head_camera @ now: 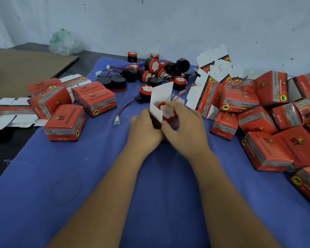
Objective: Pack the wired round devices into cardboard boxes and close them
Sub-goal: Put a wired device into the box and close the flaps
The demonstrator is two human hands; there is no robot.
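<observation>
A: State your grip.

B: Your left hand [144, 128] grasps the open cardboard box [157, 111] on the blue cloth [150, 185]. Your right hand [183, 126] clasps the round device [166, 110] seated in that box, white flap upright.

A: Beyond?

B: Closed boxes [64, 122] lie left, more boxes [268, 149] right. Loose wired devices [152, 72] are heaped farther back, flat cartons [215, 59] beside them near the wall.

packing workshop | printed boxes [64, 122] stacked | loose devices [151, 64] heaped
</observation>
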